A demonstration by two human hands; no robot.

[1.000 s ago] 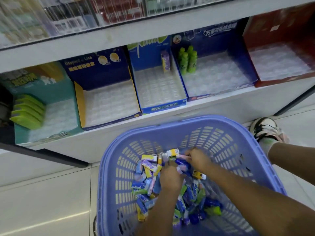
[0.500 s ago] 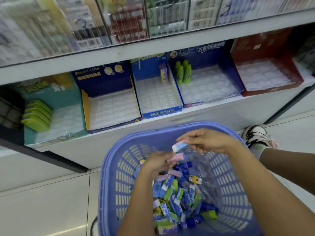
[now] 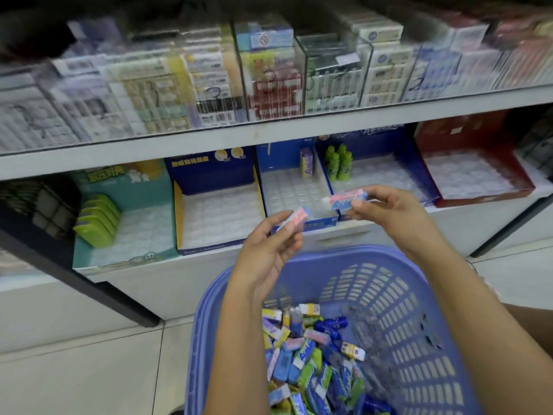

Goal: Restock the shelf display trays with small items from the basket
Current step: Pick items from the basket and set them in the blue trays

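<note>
The left hand point(image 3: 266, 250) pinches one pink-and-blue pack point(image 3: 294, 218) at its fingertips, over the far rim of the basket point(image 3: 404, 310). To its right, the right hand point(image 3: 389, 214) pinches a second pack point(image 3: 344, 199), held level before the shelf. Two packs are held, one per hand. Five display trays point(image 3: 449, 133) line the shelf.

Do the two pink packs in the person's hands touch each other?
Apart. In the head view the left hand holds one pink pack, the right hand the other pack, and blue tray shows between them.
</note>
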